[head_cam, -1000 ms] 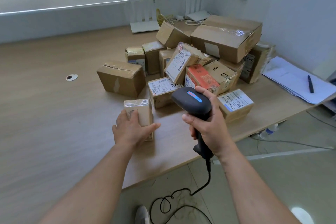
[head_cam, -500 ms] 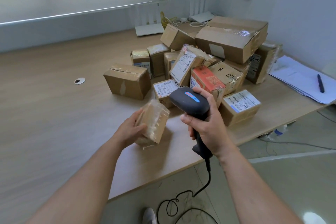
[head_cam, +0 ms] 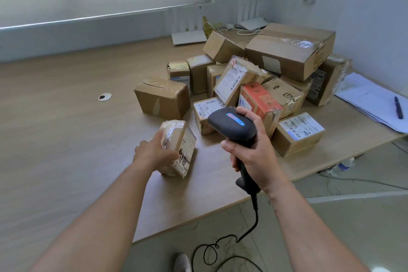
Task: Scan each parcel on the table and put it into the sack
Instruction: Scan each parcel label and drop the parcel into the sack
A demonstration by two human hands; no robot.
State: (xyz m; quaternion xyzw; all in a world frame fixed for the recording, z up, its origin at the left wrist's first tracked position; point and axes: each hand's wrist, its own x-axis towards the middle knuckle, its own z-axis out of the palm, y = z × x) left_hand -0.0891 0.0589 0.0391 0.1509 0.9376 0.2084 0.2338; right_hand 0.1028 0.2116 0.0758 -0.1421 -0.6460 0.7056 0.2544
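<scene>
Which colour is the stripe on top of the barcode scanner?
Blue with a red centre, on the black barcode scanner, seen in the head view.

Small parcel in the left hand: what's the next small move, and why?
Probably aim the scanner at the label on the small parcel. The left hand holds it tilted, label side facing right, and the right hand grips the scanner right beside it.

Left of the left hand and beyond it, the table lies bare. Ahead of the right hand, heaped parcels block the way; a labelled box sits just right.
</scene>
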